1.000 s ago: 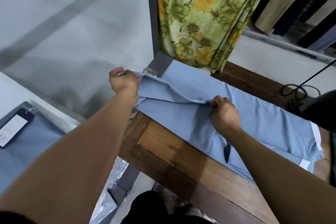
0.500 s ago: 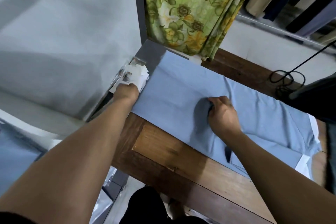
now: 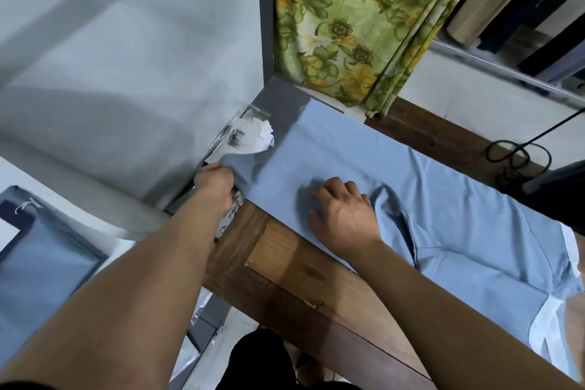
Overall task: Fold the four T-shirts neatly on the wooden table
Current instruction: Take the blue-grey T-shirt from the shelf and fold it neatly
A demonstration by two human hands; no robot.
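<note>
Since the earlier frame the right hand (image 3: 342, 212) is opened from its pinch and pressed, fingers loosely spread, on the blue T-shirt (image 3: 443, 199), which is laid along the wooden table (image 3: 285, 256), as an anchor. One corner is gripped by the left hand (image 3: 215, 184) (fingers hidden) and drawn taut, presumably against creases.

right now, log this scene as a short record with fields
garment: light blue T-shirt, spread along wooden table
left hand: grips the shirt's left edge
right hand: rests on the shirt's middle, fingers bent; pinch unclear
behind: floral curtain
left end: crumpled printed wrapper
</note>
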